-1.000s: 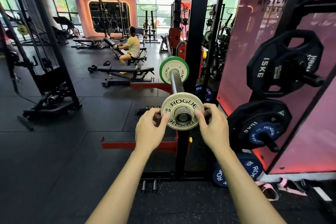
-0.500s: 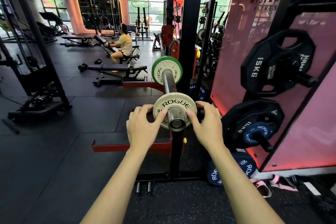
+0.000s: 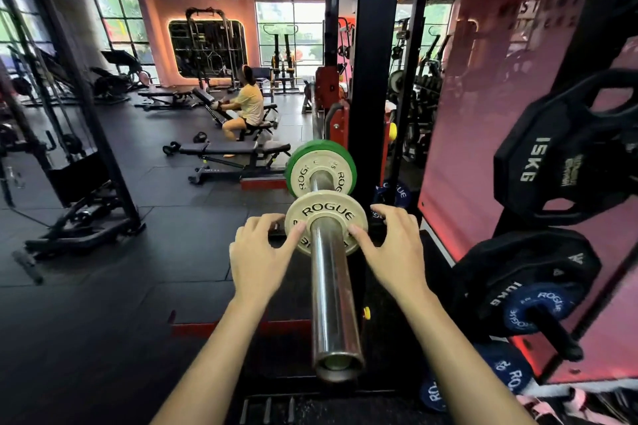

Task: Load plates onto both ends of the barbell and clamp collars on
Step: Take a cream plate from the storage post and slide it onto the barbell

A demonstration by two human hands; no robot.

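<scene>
The barbell's chrome sleeve [image 3: 333, 304] points straight at me, its open end near the bottom of the view. A small white ROGUE plate [image 3: 326, 209] sits partway along it. My left hand [image 3: 259, 252] pinches the plate's left rim, thumb on the front face. My right hand [image 3: 393, 248] pinches the right rim the same way. Farther along the sleeve a green plate [image 3: 300, 157] has another white ROGUE plate [image 3: 303, 172] in front of it. A gap of bare sleeve lies between the two white plates. No collar is visible.
The black rack upright [image 3: 374, 79] stands just right of the bar. At right, storage pegs carry a black 15 kg plate [image 3: 566, 162], a black 10 kg plate [image 3: 518, 272] and a blue ROGUE plate [image 3: 531, 307]. A bench [image 3: 221, 148] and a seated person [image 3: 248, 103] are farther back.
The small white plate has slid from the sleeve's tip farther along it, toward the green plate. Both hands went with it, and a long stretch of bare sleeve now shows in front.
</scene>
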